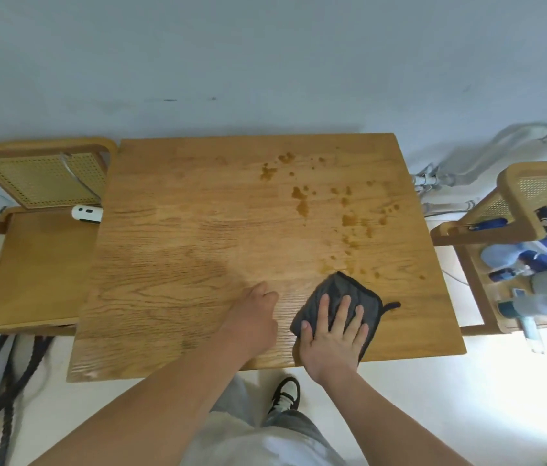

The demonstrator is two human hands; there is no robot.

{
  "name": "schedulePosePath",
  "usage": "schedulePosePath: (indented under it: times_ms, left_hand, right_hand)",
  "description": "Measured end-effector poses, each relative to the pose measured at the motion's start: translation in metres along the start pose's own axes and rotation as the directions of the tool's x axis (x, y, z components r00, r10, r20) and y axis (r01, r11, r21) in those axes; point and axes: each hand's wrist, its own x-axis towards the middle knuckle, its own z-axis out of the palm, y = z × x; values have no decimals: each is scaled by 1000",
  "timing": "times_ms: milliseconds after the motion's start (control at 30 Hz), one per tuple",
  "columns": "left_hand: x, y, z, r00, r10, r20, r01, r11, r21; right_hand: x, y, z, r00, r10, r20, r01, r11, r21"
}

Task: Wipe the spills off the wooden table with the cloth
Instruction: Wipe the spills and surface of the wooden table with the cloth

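The wooden table [181,250] fills the middle of the head view. Brown spills [302,200] are scattered over its right half, from the far edge down towards the near right. A dark grey folded cloth [349,290] lies flat near the front edge, just below the lowest drops. My right hand [334,334] presses on the cloth with straight, spread fingers. Left of the cloth, my left hand [255,314] rests on the bare wood with its fingers curled under, holding nothing.
A wooden chair [36,264] with a cane back stands at the table's left, a white device [86,213] on its seat. Another chair [514,264] at the right is loaded with blue and grey items. Dark cables [13,375] lie on the floor at left.
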Motion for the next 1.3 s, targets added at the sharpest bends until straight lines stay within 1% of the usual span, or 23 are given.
schedulePosePath:
  times_ms: [67, 133, 200, 233, 300, 367, 433, 533, 600, 633, 667, 700, 733, 800, 867, 900, 933, 1000, 1067, 1100, 1167, 1233, 1300]
  left_hand:
    - [4, -2, -6, 1000, 1, 26, -2, 1000, 6]
    - [9, -5, -12, 999, 18, 34, -18, 1000, 9]
    - [17, -9, -16, 998, 50, 29, -50, 999, 11]
    - [21, -10, -18, 997, 64, 32, -65, 998, 12]
    - [30, -12, -21, 995, 89, 50, -90, 996, 15]
    - [39, -14, -24, 991, 110, 80, -111, 994, 10]
    - [47, -14, -27, 987, 122, 101, -122, 992, -7]
    - [57, -13, -32, 986, 112, 121, -112, 994, -7]
    - [60, -9, -34, 988, 88, 125, -90, 996, 10]
    - [61, -6, -35, 990, 74, 123, -76, 997, 10]
    - [62, -3, -36, 991, 61, 118, -62, 998, 5]
    - [64, 2, -36, 993, 55, 105, -55, 998, -3]
    - [66, 7, -35, 995, 49, 90, -48, 999, -13]
    - [69, 22, -32, 998, 21, 54, -19, 999, -42]
    - [71, 43, -25, 1000, -5, 27, 7, 998, -61]
    - [72, 54, -19, 1000, -11, 19, 12, 998, -57]
    - [72, 66, -14, 1000, -13, 17, 14, 999, -50]
    - [75, 92, -5, 1000, -12, 13, 13, 999, -34]
    - [77, 117, 2, 1000, -6, 0, 6, 1000, -28]
    - [77, 128, 4, 1000, 5, 1, -5, 1000, -27]
    - [76, 146, 5, 999, 33, 14, -33, 999, -28]
    - [75, 155, 6, 999, 48, 18, -48, 999, -24]
    - [72, 156, 7, 1000, 27, 11, -27, 999, -27]
  right_hand:
    - [3, -20, 2, 999, -37, 25, 37, 999, 8]
    - [12, -24, -4, 982, -185, 35, 187, 980, -62]
    - [27, -12, -17, 935, -350, 59, 355, 922, -152]
    - [36, -3, -27, 911, -404, 84, 412, 891, -190]
    - [56, 14, -50, 899, -419, 129, 438, 866, -242]
    - [71, 24, -70, 944, -302, 135, 326, 919, -221]
    - [80, 22, -78, 988, -123, 91, 135, 982, -131]
    - [82, -5, -73, 995, 101, 20, -101, 995, 2]
    - [77, -25, -64, 989, 146, -15, -144, 986, 77]
    - [73, -30, -56, 994, 108, -30, -104, 990, 93]
    - [69, -30, -48, 999, 25, -43, -22, 997, 74]
    - [65, -25, -42, 993, -94, -70, 97, 995, 30]
    - [63, -13, -35, 969, -228, -93, 224, 973, -50]
    - [69, 21, -35, 895, -443, -49, 428, 886, -180]
    - [84, 56, -51, 813, -580, 48, 563, 764, -316]
    - [91, 73, -62, 789, -611, 72, 594, 726, -346]
    - [98, 87, -72, 803, -591, 73, 577, 742, -341]
    - [106, 113, -84, 888, -460, 18, 446, 848, -288]
    - [106, 138, -87, 967, -251, -51, 240, 957, -163]
    - [103, 150, -87, 985, -150, -80, 143, 985, -92]
    - [97, 163, -85, 991, -25, -128, 23, 1000, -19]
    - [94, 158, -78, 989, 43, -143, -38, 998, 41]
    - [90, 140, -69, 982, 76, -174, -57, 992, 108]
